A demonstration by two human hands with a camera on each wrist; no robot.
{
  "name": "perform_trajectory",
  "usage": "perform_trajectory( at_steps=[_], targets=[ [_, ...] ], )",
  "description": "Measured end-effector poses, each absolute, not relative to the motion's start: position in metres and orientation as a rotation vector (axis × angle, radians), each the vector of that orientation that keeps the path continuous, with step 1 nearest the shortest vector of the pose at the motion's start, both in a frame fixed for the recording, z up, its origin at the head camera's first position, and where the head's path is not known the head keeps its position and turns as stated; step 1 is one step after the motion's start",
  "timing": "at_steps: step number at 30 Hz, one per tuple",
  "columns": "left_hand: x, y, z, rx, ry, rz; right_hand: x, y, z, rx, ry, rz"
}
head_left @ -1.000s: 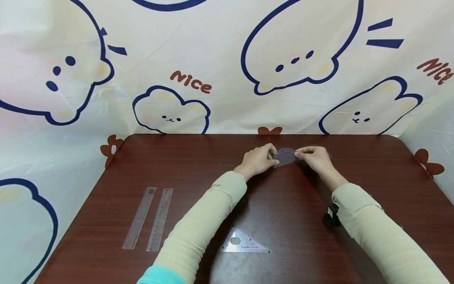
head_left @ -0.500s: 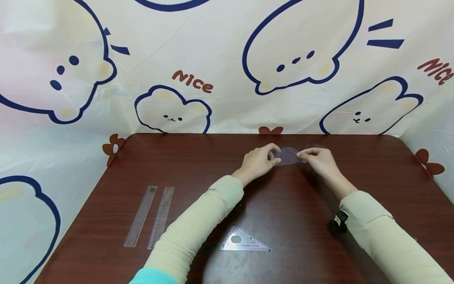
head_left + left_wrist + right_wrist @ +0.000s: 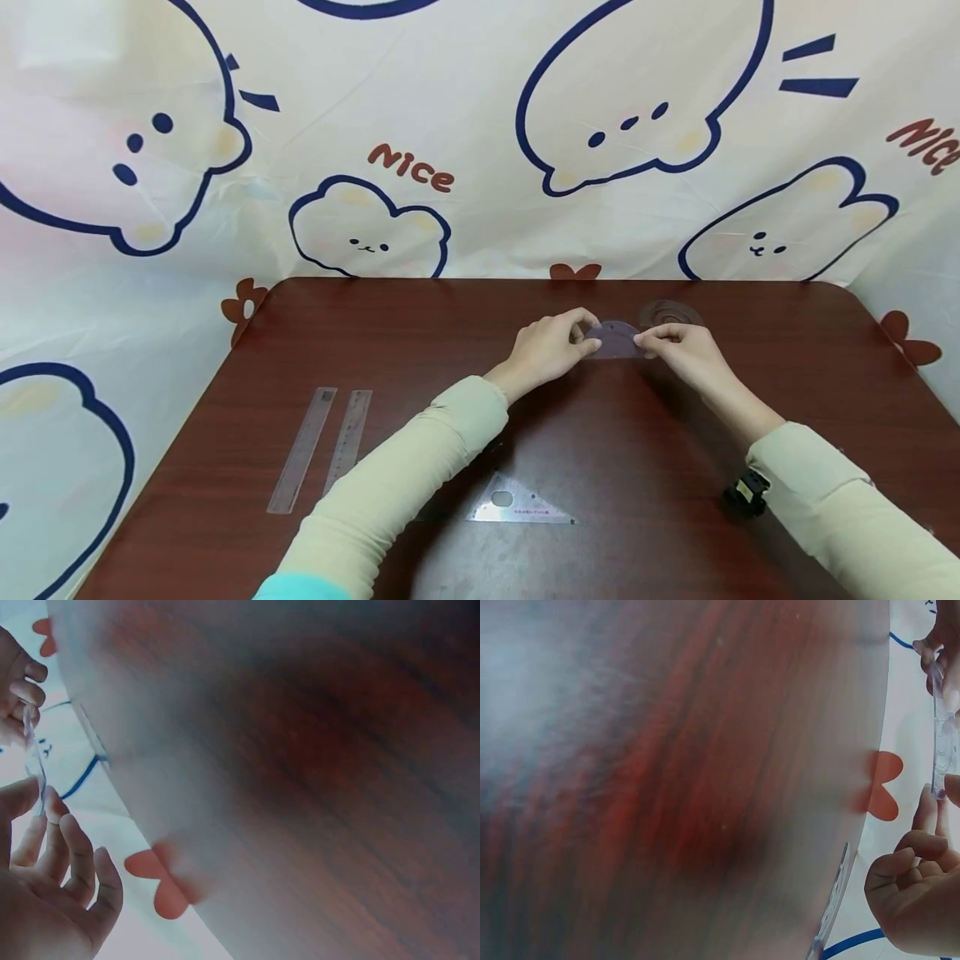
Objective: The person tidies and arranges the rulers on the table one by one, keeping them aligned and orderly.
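Observation:
In the head view, a clear, purplish semicircular protractor [image 3: 615,342] is held between both hands toward the far side of the table, its straight edge nearest the viewer. My left hand [image 3: 546,346] pinches its left end between thumb and fingers. The right hand [image 3: 684,348] pinches the opposite end. From the right wrist, the protractor [image 3: 941,750] appears almost edge-on, raised off the tabletop. Behind the right hand lies a clear rounded piece with curved markings [image 3: 670,312], partly covered by that hand.
A clear triangle ruler [image 3: 519,504] lies near the front middle of the brown table [image 3: 637,517]. Two clear straight rulers, a left one [image 3: 302,450] and a right one [image 3: 348,433], lie side by side; the left sleeve overlaps the latter. A printed cloth [image 3: 480,125] hangs behind.
Both hands shift slightly right and nearer with the protractor, whose tilted straight edge is now level. More of the clear rounded piece shows behind the right hand.

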State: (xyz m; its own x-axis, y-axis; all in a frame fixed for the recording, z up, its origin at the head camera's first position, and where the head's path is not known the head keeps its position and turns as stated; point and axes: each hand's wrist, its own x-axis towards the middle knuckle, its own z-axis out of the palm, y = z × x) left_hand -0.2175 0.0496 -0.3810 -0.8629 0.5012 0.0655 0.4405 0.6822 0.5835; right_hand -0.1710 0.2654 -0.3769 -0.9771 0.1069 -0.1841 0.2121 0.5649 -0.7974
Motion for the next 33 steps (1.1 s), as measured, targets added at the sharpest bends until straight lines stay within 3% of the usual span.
perform_trajectory(
  at_steps=[33],
  targets=[
    [-0.177,0.046,-0.372,0.819,2.749,0.865,-0.116,0.271,-0.369,0.025,2.83,-1.237]
  ],
)
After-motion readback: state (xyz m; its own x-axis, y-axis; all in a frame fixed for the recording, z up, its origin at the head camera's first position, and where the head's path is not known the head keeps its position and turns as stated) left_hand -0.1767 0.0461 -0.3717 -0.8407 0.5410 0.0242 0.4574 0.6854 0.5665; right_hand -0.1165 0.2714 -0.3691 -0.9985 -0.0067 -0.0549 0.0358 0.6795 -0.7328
